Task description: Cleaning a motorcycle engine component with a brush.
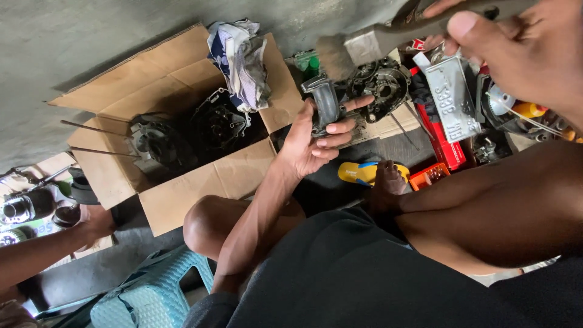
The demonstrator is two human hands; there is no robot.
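The left hand [310,143] wraps its fingers around a dark metal engine part [326,104] just right of the cardboard box [182,176], while the right hand [510,42] pinches a paintbrush [370,44] whose bristles hover just above the part.

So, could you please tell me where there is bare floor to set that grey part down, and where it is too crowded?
Bare concrete floor lies beyond the open cardboard box, and a dark strip runs between the box flap and the yellow sandal. It is crowded around the metal plate and red tray, near the right hand. The left hand holds the grey part.
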